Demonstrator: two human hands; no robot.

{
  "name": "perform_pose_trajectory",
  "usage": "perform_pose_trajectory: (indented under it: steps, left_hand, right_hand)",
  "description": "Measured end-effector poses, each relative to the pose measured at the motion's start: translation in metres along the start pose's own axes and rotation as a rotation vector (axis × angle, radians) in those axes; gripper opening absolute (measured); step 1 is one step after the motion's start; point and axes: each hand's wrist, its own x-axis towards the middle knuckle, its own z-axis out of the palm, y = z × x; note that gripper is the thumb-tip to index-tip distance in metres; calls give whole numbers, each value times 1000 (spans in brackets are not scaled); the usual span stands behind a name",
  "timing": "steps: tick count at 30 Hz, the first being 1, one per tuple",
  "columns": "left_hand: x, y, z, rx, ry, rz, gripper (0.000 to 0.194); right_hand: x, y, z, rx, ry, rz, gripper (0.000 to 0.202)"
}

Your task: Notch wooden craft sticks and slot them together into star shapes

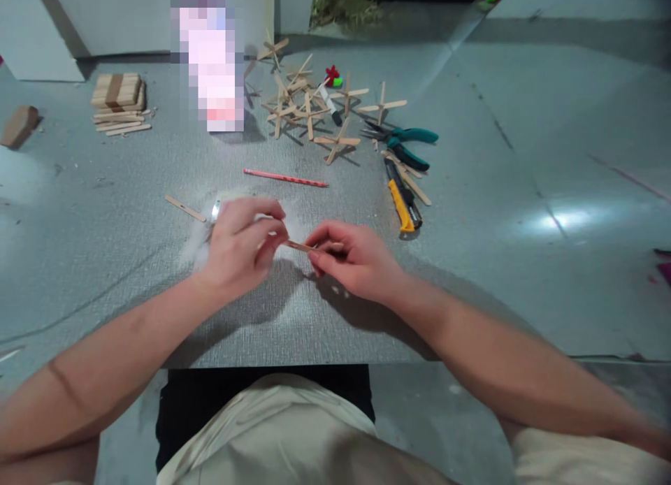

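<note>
In the centre, a narrow tan wooden stick (298, 246) is held low over a grey, finely ribbed surface (157, 163), running nearly flat between the person's two hands. The right hand (354, 258) has thumb and fingers clamped on its three-o'clock stretch; the left hand (244, 239) bunches its fingertips at the nine-o'clock end, though whether they actually grip there cannot be told. The stick should prove very light, dry rather than slippery, stiff along its length yet apt to crack under a sharp bend, so a gentle pinch on the flat faces near each end would suit it best (the dark streak along it is too small to read as slot or shadow). Between nine and ten o'clock lies a flat, round-ended pale wooden stick with a dark slot (185, 208); towards half past ten, a squared bundle of blond sticks (128, 87) wears a brown band (113, 90). At twelve o'clock are a slim red patterned pencil (286, 178) and, beyond it, spiky crosses of bare wood (337, 142). Around half past one sit teal-handled pliers with dark metal noses (402, 135), and at two o'clock a chunky yellow-and-black cutter knife (401, 209), hard and smooth-looking beside the matte wood.
</note>
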Motion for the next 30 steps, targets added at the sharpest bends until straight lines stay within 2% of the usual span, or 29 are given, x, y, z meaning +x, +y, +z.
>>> perform_pose_trajectory:
  steps: [2,4,6,11,18,25,30]
  left_hand:
    - [1,-5,-5,-22,37,-105,6]
    - [1,-8,-9,-40,45,-137,3]
    - [0,-7,-12,-27,42,-95,3]
    - [-5,3,-8,74,45,109,4]
    - [-2,8,-2,135,32,155,11]
    - [0,8,-3,165,69,280,12]
    - [2,12,-2,125,12,228,11]
  right_hand:
    - [1,1,-3,89,-4,43,12]
    - [2,3,-5,145,1,47,13]
    - [2,4,-7,166,9,37,14]
    - [0,2,-7,114,18,24,16]
    - [0,-3,-3,103,-30,33,21]
    - [0,-6,0,126,-22,28,22]
    - [0,-2,2,87,-21,-5,13]
